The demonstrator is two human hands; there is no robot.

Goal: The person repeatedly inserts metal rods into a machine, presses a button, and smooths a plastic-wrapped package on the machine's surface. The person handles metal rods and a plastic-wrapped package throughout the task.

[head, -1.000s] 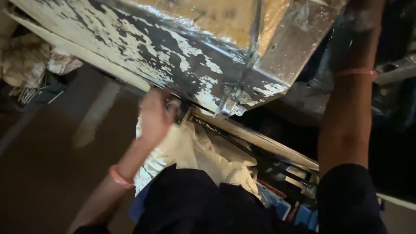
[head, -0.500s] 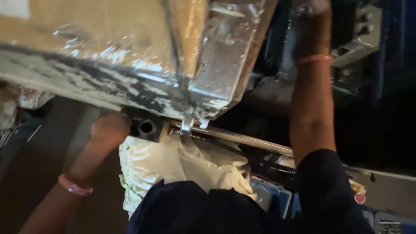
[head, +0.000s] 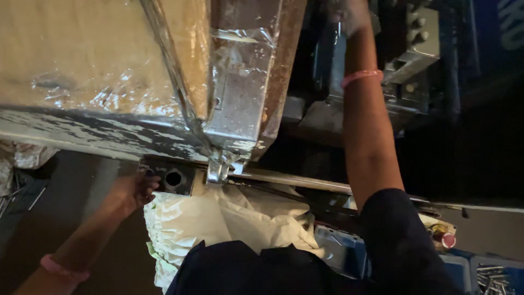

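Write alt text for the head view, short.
Seen from above, a person reaches both hands under a large foil-wrapped panel: the left hand touches a dark metal block with a round hole, the right hand stretches up into dim grey machinery. A crumpled white cloth sack lies below.

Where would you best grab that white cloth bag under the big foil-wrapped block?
Probably the white cloth bag's bunched, ruffled left edge, coming from the left beside the left hand. The folds there stick out free, while its top tucks under the metal rail and foil-wrapped block.
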